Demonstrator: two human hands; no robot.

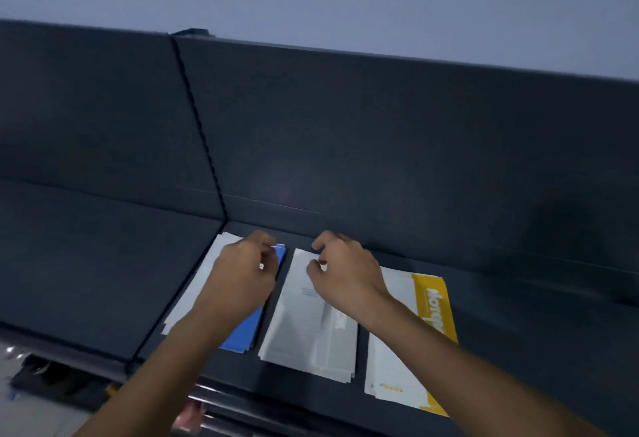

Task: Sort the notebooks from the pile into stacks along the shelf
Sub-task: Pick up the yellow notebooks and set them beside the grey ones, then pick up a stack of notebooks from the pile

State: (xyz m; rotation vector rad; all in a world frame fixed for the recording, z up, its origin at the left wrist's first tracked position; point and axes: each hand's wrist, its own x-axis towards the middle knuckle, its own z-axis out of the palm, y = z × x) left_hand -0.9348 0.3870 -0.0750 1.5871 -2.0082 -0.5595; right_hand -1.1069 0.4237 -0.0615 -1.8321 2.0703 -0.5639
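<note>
left hand (247, 272) curled over blue stack (242, 334), grip unclear | right hand (345, 270) curled on white stack (304, 333), grip unclear | stacks on shelf (518, 305) | risk: a bump slides books off front

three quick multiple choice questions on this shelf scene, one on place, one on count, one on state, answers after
1. Which stack lies furthest right on the shelf?
A blue-edged stack
B white stack
C yellow-banded stack

2. How many stacks are on the shelf?
A two
B three
C five

3. How do the notebooks lie?
A flat
B upright
C rolled up

Answers:
1 C: the yellow-banded stack sits right of the white stack.
2 B: blue-edged, white and yellow-banded stacks lie side by side.
3 A: every stack lies flat, covers facing up.
</note>
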